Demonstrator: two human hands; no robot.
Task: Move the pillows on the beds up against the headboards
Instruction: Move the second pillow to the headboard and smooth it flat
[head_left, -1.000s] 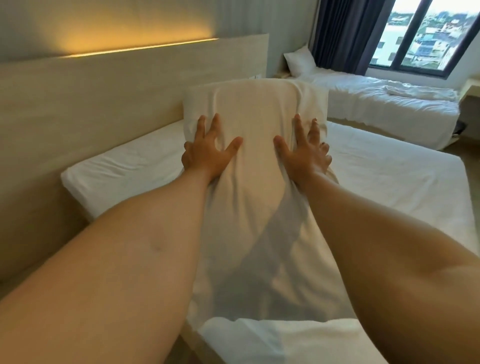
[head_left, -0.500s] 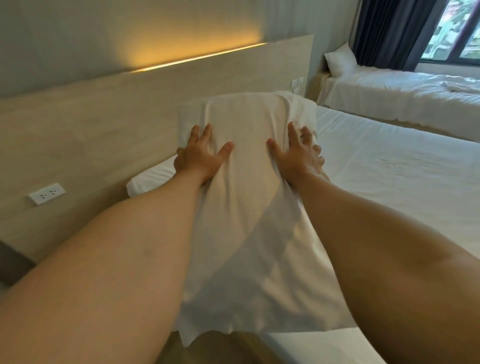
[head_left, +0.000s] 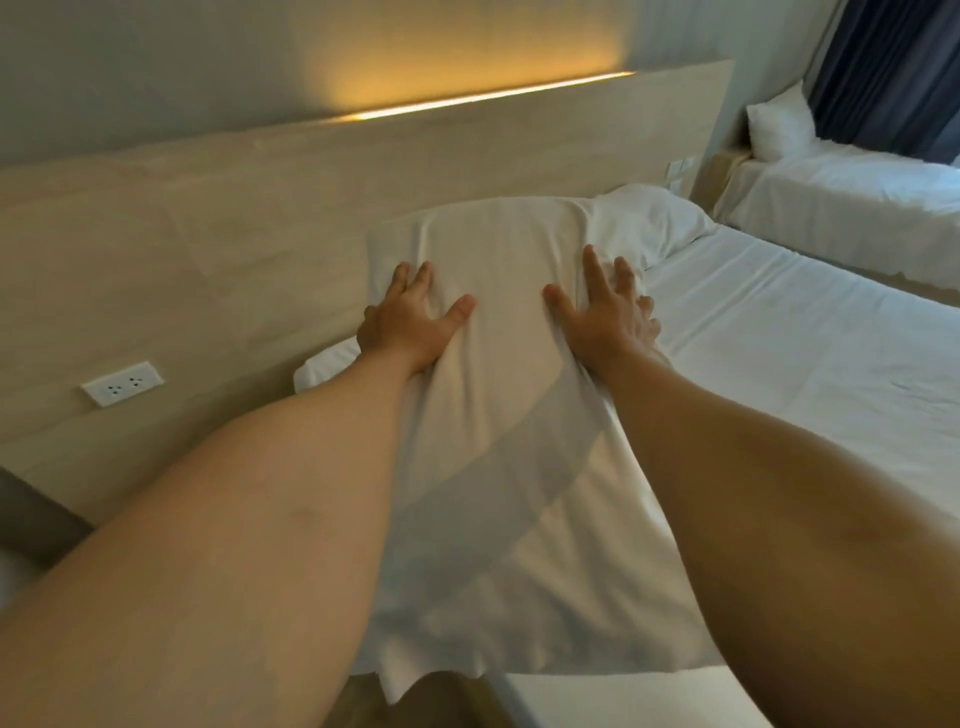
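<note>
A long white pillow is held out in front of me above the near bed, its far end close to the wooden headboard. My left hand grips its left side with fingers spread. My right hand clasps its right side, fingers partly wrapped round the edge. The loose end of the pillowcase hangs down towards me. A second white pillow lies at the head of the bed, just beyond the held one. On the far bed another pillow leans against its headboard.
A white wall socket sits low on the headboard at left. A warm light strip runs along the headboard's top. Dark curtains hang at the far right. A gap separates the two beds.
The view has swung left and nearer to the headboard. The held pillow has moved with both hands towards the headboard. The second pillow at the bed's head has come into sight.
</note>
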